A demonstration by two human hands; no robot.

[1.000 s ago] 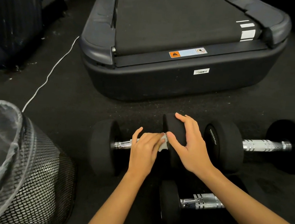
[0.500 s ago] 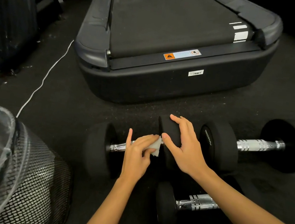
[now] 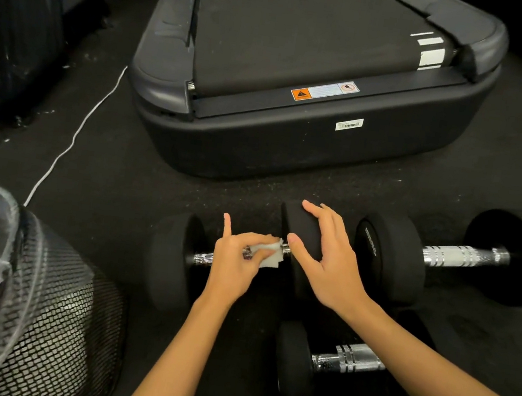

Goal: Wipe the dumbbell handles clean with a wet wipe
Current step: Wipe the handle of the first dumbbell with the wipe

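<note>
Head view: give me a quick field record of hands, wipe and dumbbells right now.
left hand: pinches the wet wipe against the left dumbbell handle
right hand: rests on that dumbbell's right head, fingers spread
right dumbbell: on the floor, untouched
near dumbbell: on the floor below the right forearm, untouched
mesh bin: lower left, plastic liner
treadmill: behind the dumbbells

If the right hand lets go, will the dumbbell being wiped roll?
Probably. The dumbbell has round ends and lies on flat floor, so it could roll. The right hand rests on one end, seemingly steadying it. It looks heavy, so the wipe alone should hardly shift it.
</note>
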